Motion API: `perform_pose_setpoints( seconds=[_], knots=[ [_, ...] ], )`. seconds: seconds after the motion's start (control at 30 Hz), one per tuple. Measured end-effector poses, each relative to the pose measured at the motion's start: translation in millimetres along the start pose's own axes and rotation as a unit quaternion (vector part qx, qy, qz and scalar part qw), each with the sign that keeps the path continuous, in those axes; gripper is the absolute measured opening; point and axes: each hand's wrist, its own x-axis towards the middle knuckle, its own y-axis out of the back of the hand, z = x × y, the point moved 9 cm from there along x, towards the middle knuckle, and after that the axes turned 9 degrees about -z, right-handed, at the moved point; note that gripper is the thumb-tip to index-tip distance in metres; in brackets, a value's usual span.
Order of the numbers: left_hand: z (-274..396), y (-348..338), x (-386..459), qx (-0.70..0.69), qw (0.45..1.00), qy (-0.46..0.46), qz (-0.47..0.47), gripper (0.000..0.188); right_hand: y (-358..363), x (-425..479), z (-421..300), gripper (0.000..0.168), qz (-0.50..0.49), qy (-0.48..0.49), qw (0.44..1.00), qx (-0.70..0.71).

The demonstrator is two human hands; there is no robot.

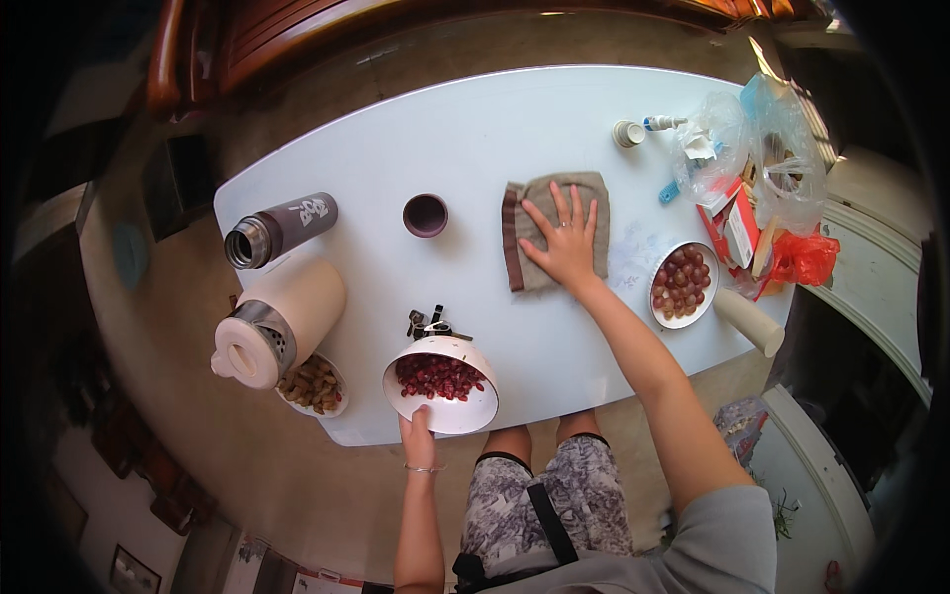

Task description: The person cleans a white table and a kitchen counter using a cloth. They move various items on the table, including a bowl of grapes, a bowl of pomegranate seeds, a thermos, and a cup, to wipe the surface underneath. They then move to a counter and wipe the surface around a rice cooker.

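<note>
At the table's near edge my left hand grips the rim of a white bowl, thumb on the inside. The bowl tilts toward me, and red pomegranate seeds lie against its far inner side. My right hand rests flat with fingers spread on a folded grey-brown cloth with a dark brown band along its left edge. That cloth lies on the white table. Just beyond the bowl is a small cluster of keys or clips, partly hidden by it.
At left stand a cream kettle, an uncapped thermos flask and a plate of brown pieces. A dark cup sits mid-table. At right are a bowl of grapes, a cream cylinder, a cap and plastic bags.
</note>
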Motion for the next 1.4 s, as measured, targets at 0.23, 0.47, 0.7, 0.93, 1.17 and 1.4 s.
perform_pose_setpoints(
  seconds=[0.23,0.47,0.7,0.93,1.17,1.4],
  knots=[
    [11,-14,3,0.053,0.998,-0.006,-0.015,0.048,7,64,4,0.058,0.024,0.051,0.998,-0.032],
    [31,-49,-1,0.038,0.999,0.007,-0.031,0.05,12,152,-14,0.056,0.084,-0.022,0.996,-0.029],
    [63,-120,34,0.112,0.987,0.006,-0.115,0.055,-10,-31,6,0.055,-0.048,0.083,0.995,0.005],
    [66,-222,91,0.135,0.971,0.007,-0.196,0.06,29,4,81,0.055,0.039,-0.042,0.998,-0.034],
    [87,-262,132,0.145,0.96,-0.032,-0.236,0.044,31,-23,108,0.055,0.075,-0.184,0.979,-0.054],
    [77,-296,174,0.088,0.972,-0.074,-0.207,0.032,-16,-130,44,0.058,0.0,-0.194,0.981,-0.021]
  ],
)
